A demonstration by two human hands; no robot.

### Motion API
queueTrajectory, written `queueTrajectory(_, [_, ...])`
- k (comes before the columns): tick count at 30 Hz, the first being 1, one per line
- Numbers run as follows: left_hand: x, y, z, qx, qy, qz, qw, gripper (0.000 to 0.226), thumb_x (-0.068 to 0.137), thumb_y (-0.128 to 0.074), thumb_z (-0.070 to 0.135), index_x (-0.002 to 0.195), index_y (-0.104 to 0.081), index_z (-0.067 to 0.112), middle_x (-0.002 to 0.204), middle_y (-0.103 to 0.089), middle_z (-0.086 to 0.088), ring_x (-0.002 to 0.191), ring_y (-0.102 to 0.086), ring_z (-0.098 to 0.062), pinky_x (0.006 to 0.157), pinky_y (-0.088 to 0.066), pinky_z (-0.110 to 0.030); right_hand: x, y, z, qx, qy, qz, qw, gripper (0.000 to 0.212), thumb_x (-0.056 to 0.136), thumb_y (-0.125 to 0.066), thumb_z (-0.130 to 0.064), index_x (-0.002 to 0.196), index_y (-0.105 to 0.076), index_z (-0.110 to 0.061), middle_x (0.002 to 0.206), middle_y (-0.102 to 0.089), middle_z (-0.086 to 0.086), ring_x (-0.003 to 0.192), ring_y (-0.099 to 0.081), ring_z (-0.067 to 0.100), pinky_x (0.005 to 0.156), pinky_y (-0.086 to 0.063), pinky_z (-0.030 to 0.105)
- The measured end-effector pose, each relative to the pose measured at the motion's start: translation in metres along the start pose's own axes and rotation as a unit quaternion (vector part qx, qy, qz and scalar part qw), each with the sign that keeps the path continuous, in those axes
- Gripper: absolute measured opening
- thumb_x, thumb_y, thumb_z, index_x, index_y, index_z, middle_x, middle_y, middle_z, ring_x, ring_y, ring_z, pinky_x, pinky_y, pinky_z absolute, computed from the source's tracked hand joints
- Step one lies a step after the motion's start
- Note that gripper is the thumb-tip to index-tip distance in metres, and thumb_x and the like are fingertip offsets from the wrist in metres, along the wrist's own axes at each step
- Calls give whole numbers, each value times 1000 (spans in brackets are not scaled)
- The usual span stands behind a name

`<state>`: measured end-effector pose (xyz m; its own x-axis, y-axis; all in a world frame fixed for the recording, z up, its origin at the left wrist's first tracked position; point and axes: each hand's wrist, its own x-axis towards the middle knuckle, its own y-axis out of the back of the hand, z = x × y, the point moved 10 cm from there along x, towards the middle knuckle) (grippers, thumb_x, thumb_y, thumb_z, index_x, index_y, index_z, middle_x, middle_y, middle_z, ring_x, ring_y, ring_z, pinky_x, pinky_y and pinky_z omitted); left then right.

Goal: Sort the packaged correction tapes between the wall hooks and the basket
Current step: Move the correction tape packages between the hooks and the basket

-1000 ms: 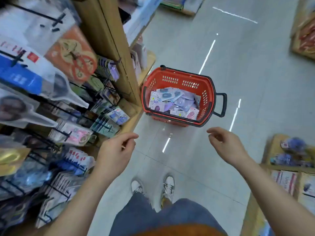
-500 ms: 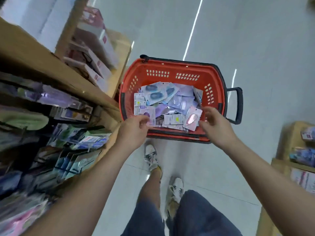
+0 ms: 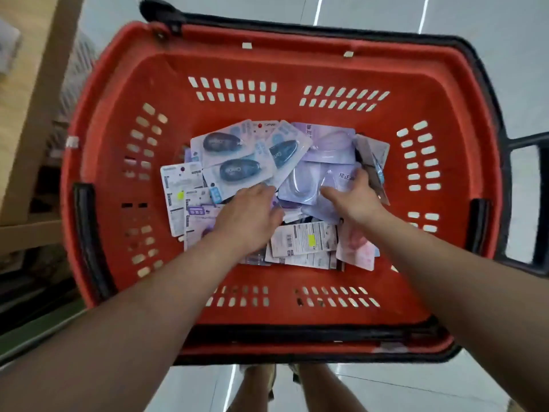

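Note:
A red plastic basket [image 3: 285, 69] with black handles fills the view from above. On its bottom lies a loose pile of packaged correction tapes [image 3: 237, 156], several with dark blue tape bodies, others lilac, some face down with barcodes. My left hand [image 3: 249, 215] rests palm down on the middle of the pile, fingers spread. My right hand [image 3: 353, 197] lies on a lilac pack [image 3: 306, 185] to the right, with thumb and fingers curled around its blister. Whether that pack is lifted is unclear. The wall hooks are out of view.
A wooden shelf unit [image 3: 32, 108] stands close to the basket's left side. Grey tiled floor [image 3: 386, 385] surrounds the basket. The basket's black side grip [image 3: 534, 203] sticks out at the right. My legs and shoes [image 3: 258, 379] show below the near rim.
I have bent down over the basket, which now fills the view. Both hands went from its near rim down onto the pile. The hook display has left the view.

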<state>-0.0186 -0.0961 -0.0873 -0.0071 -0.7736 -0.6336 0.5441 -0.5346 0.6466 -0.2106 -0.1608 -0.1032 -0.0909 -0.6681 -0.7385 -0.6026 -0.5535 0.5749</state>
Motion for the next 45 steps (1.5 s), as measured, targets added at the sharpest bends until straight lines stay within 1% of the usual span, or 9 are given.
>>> queueTrajectory(5, [32,-10,23,23,65,63,996,59,99,-48,43,150,-29,19,138,-37,-20,127,-37,-38,106,-32,-43,36,-10,-8,73,21,77,994,97,70,-82,-43,148,-30,-16,138,-51,20,127,-51,37,104,-44,46])
queueTrajectory(13, [38,-11,17,-106,64,50,991,48,97,-49,16,144,-47,25,128,-56,-11,116,-55,-29,91,-44,-36,29,-7,-13,219,77,55,971,95,73,-85,-7,150,-30,-13,122,-42,-16,113,-41,-2,75,-34,-5])
queueTrajectory(20, [36,-3,17,-297,183,115,930,43,91,-64,39,128,-58,18,123,-65,-3,117,-58,-26,98,-45,-35,26,-14,-5,343,49,2,938,78,74,-79,-8,137,-42,-35,140,-48,-5,127,-52,20,106,-47,45])
queueTrajectory(24, [28,-13,10,-440,230,106,862,44,69,-76,37,110,-66,23,90,-72,3,87,-72,-22,82,-59,-42,15,3,-13,347,107,-35,931,74,82,-70,-1,139,-44,-40,146,-41,-14,133,-47,15,106,-49,43])
queueTrajectory(29, [15,-23,1,-499,252,93,824,45,70,-72,17,115,-68,16,103,-72,-14,81,-72,-24,63,-55,-24,-12,31,0,314,142,21,939,60,88,-65,3,135,-55,-32,139,-52,-18,125,-49,-7,104,-46,24])
queueTrajectory(34, [4,-44,30,-393,152,33,906,45,77,-62,4,113,-73,30,64,-59,17,59,-52,-4,64,-46,-21,-18,1,13,361,37,-24,931,21,96,-63,-22,116,-69,-22,121,-68,-3,117,-63,14,109,-45,44])
queueTrajectory(38, [20,-32,47,-365,101,14,925,43,75,-54,15,88,-73,52,97,-74,14,92,-68,-8,88,-56,-34,-22,-18,13,312,40,-110,943,53,79,-83,-21,123,-58,-35,129,-58,-8,102,-67,4,92,-56,33])
queueTrajectory(42, [62,13,79,-90,-46,122,987,49,85,-57,3,130,-62,22,135,-56,-5,121,-52,-23,98,-44,-34,-22,16,19,231,66,4,971,55,81,-71,-4,119,-50,-38,117,-52,-17,97,-57,11,80,-48,18])
queueTrajectory(45, [109,6,97,186,-95,92,974,72,86,-63,17,149,-29,16,149,-37,-14,135,-37,-33,104,-38,-47,-19,30,18,194,113,36,974,66,82,-65,-3,126,-40,-46,132,-46,-18,100,-57,16,82,-43,23])
